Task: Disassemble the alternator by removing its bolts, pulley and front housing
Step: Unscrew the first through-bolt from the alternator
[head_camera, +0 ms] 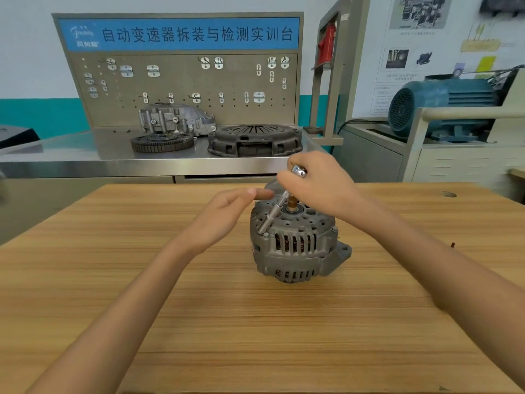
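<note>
A grey alternator [295,248] stands on the wooden table [199,322] with its shaft [291,202] pointing up and no pulley on it. My right hand [318,183] grips the upper end of a chrome socket tool [272,214], which slants down to the left. Its socket end sits just above a bolt [266,236] on the housing's front left rim. My left hand [227,214] hovers to the left of the alternator, fingers straight and loosely together, fingertips near the tool's shaft. It holds nothing.
Behind the table runs a steel bench [71,155] carrying a clutch cover [254,139], a toothed flywheel ring [162,143] and a gearbox housing [176,119] before a pegboard. A blue electric motor [443,106] sits at the right. A small dark object [452,245] lies near the table's right side.
</note>
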The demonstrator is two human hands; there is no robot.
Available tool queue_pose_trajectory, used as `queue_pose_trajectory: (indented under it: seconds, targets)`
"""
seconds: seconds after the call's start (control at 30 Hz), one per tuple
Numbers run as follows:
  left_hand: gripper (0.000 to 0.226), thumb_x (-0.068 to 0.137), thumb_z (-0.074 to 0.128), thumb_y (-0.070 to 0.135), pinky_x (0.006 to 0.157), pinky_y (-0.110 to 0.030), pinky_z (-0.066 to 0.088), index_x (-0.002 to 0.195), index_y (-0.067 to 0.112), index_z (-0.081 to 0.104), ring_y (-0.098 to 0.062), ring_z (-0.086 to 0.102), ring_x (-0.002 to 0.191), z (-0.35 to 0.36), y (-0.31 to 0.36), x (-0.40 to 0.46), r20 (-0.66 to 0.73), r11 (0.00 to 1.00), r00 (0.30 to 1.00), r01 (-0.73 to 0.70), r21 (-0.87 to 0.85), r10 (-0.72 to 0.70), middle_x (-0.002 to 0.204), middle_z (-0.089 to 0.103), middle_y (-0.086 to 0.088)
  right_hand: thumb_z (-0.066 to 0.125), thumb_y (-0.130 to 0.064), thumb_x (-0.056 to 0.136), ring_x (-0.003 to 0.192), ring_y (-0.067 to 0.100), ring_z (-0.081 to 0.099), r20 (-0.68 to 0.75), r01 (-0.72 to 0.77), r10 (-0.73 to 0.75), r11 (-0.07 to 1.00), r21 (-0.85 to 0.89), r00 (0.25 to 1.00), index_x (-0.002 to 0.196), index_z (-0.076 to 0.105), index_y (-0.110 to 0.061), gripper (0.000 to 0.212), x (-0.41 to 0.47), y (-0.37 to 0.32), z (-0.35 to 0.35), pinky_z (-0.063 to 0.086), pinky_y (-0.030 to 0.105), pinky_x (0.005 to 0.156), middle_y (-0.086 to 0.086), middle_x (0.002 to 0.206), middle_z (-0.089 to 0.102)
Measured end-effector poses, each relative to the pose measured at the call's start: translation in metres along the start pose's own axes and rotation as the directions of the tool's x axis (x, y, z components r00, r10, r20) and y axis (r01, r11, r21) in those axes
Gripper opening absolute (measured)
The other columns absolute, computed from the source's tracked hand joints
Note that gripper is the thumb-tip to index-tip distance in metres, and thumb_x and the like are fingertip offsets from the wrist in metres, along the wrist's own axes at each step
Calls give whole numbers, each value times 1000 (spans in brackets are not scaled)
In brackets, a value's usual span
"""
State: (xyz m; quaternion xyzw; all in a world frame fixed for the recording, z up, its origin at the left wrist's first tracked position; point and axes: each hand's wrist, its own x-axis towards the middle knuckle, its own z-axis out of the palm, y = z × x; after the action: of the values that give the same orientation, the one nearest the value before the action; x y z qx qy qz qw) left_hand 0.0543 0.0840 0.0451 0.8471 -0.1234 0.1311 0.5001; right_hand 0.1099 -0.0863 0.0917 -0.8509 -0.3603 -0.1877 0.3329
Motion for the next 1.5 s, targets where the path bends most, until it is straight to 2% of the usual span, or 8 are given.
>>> queue_pose_trajectory:
  seconds: [0.23,0.43,0.6,0.83,1.03,1.2,1.37,1.5]
  targets:
    - [33,102,35,20,83,2,34,106,35,64,16,52,107,15,-13,-2,13,995,998,-53,-79,54,105,64,32,49,-34,84,50,15,36,119,160,-127,930,-330,985,54,38,-15,36,26,-25,-8,24,25,48,-3,52,38]
    - [29,101,37,17,100,-15,36,116,23,61,-1,51,116,22,-21,-1,-62,996,994,-83,25,85,116,59,15,48,-33,85,52,14,36,200,206,-138,904,-374,970,57,40,-14,35,31,-32,-5,25,26,48,-1,55,40]
    - [31,102,36,16,96,-8,34,119,20,61,7,48,113,33,-21,-4,-120,998,991,-58,14,59,119,55,13,45,-34,88,55,9,36,211,232,-158,889,-394,965,64,45,-13,32,32,-32,-5,22,26,49,-3,60,41]
    - [29,101,35,18,109,-33,32,116,28,57,-11,44,124,50,-21,-14,-249,996,965,-87,-11,81,118,51,15,42,-35,89,60,12,41,209,173,-93,897,-406,974,65,47,-15,32,29,-32,-5,24,26,49,-4,64,44]
    - [30,102,33,21,89,0,23,102,40,56,1,37,110,74,-15,-24,-448,997,891,-49,65,73,107,50,22,46,-32,89,54,12,39,121,52,9,869,-492,993,60,38,-17,34,18,-38,-8,25,25,48,-2,61,42]
    - [31,102,24,29,83,-3,23,93,39,52,3,34,102,95,2,-25,-601,999,798,38,-24,-45,97,47,28,46,-30,88,53,13,36,114,62,0,837,-543,993,59,36,-16,34,15,-47,-10,23,24,48,-2,61,40]
    - [34,91,19,48,85,-12,24,89,48,54,4,30,100,85,5,-39,-499,996,866,33,81,12,96,45,35,41,-37,90,49,12,33,67,175,-167,804,-569,984,54,35,-15,42,13,-43,-5,19,25,48,-3,55,37]
    - [28,98,42,32,87,-22,31,91,57,53,-2,41,108,45,13,-33,-288,999,958,17,46,-3,97,53,34,30,-44,98,52,9,35,21,197,-216,841,-504,976,59,36,-19,46,16,-33,0,17,27,47,-6,57,39]
